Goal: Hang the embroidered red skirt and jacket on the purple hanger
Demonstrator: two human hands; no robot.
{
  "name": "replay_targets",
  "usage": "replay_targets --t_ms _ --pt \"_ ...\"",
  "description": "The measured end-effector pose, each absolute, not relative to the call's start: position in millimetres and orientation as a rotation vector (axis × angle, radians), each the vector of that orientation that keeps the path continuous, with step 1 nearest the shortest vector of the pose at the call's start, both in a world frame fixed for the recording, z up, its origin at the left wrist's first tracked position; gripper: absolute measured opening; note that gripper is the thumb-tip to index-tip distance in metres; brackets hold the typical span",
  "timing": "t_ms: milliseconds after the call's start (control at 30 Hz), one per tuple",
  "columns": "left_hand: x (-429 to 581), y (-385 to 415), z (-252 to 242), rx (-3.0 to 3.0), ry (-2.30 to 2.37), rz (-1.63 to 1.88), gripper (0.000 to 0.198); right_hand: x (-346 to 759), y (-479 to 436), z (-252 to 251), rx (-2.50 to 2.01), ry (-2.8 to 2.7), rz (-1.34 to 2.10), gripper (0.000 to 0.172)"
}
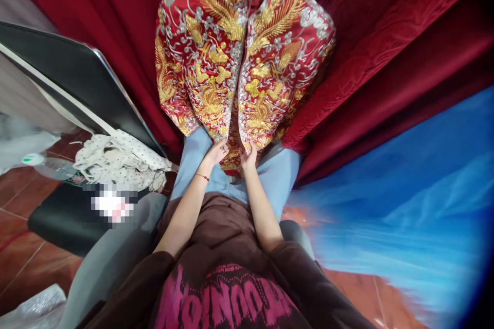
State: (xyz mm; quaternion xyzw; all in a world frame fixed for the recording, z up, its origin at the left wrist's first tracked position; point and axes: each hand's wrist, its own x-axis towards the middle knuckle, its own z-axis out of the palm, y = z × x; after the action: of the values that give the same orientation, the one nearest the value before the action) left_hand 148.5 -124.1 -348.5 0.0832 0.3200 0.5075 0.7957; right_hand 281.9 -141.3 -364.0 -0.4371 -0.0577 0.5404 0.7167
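A red jacket (216, 54) covered in gold and silver embroidery hangs in front of me, its front parted down the middle. Its lower part reaches over my knees. My left hand (218, 152), with a thin red bracelet at the wrist, is closed on the bottom corner of the left front panel. On the other side, my right hand (249, 155) pinches the lower corner of the right front panel. Between the two panels the jacket's inside shows dimly, with more gold embroidery low down.
Red curtains (386, 46) hang behind and to the right, beside a blue cloth (405, 180). At left are a dark panel (65, 72), a white dotted cloth bag (116, 162), a plastic bottle (57, 167) and a black seat (62, 218). A plastic bag (36, 311) lies lower left.
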Motion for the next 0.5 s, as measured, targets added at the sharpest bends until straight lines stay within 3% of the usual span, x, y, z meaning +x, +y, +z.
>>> replay_targets --t_ms 233,500 --pt "156 -128 -349 0.195 0.673 1.084 0.014 280 -145 -361 -1.032 -0.100 1.170 0.034" --pt "154 -132 -363 0.175 0.679 1.032 0.015 275 -156 -354 -1.015 -0.250 1.405 0.019"
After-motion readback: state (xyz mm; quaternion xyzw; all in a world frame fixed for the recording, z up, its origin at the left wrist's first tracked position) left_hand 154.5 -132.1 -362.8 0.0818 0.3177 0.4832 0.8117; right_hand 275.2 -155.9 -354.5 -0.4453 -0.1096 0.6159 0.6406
